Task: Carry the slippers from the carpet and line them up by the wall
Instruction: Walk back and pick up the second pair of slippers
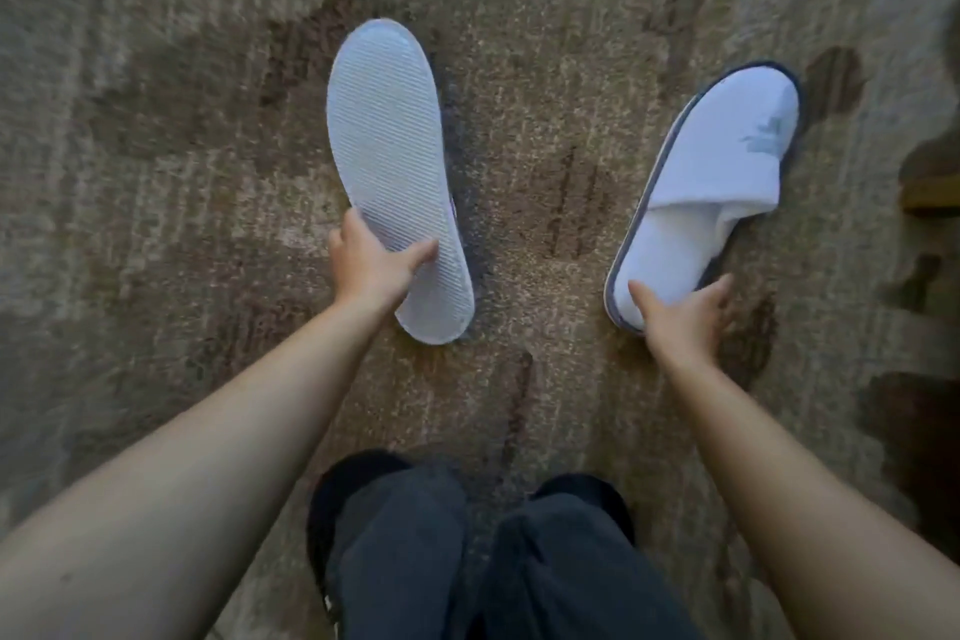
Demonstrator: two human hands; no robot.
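Two white slippers are over the brown patterned carpet (pixel 545 68). The left slipper (pixel 387 151) is turned sole up, its ribbed underside facing me. My left hand (pixel 371 265) grips it near the heel, thumb across the sole. The right slipper (pixel 727 172) is upright, with a dark trim and a grey mark on its toe cover. My right hand (pixel 680 314) is at its heel, thumb on the insole and fingers spread along the outer side. Whether either slipper is off the carpet I cannot tell.
My legs in dark trousers (pixel 467 551) and dark footwear stand at the bottom centre. At the right edge a dark area and a piece of wooden furniture (pixel 930 192) show. No wall is in view.
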